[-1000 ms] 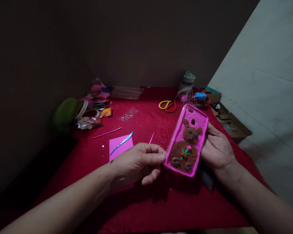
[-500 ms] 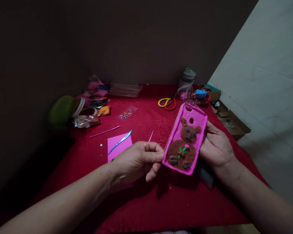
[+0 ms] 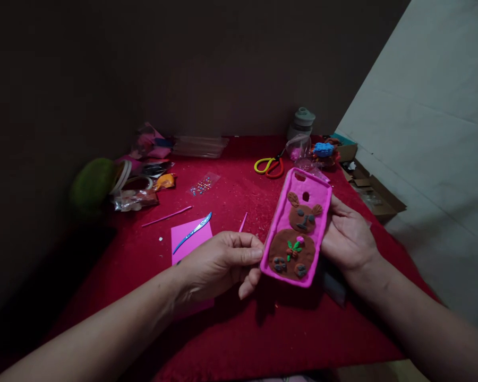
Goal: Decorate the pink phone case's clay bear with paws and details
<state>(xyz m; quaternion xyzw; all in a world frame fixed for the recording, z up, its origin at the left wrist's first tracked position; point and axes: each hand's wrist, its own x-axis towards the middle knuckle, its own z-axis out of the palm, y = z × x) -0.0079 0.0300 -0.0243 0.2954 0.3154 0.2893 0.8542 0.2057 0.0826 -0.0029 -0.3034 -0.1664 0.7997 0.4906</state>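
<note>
A pink phone case [image 3: 322,233] is held up over the table, tilted a little to the right at its top. On its back lies a brown clay bear [image 3: 279,244] with grey eyes, grey paw pads and a small pink flower on green leaves. My left hand [image 3: 231,262] pinches the case's lower left edge between thumb and fingers. From the right, my right hand [image 3: 350,236] supports the case, its fingers hidden behind it. Left of the case, a blue modelling knife [image 3: 193,232] rests on a pink sheet [image 3: 183,241], which my left arm partly covers.
Scissors [image 3: 269,166] with yellow and red handles lie behind the case on the red cloth [image 3: 231,345]. Beads [image 3: 202,184] in a clear packet, pink sticks [image 3: 167,216], tape rolls [image 3: 123,178] and bagged clay [image 3: 165,182] lie left. A jar [image 3: 302,123] and cardboard box [image 3: 376,193] stand at right.
The whole scene has shifted slightly left in view. Both hands keep the same hold on the phone case, whose pose is almost unchanged.
</note>
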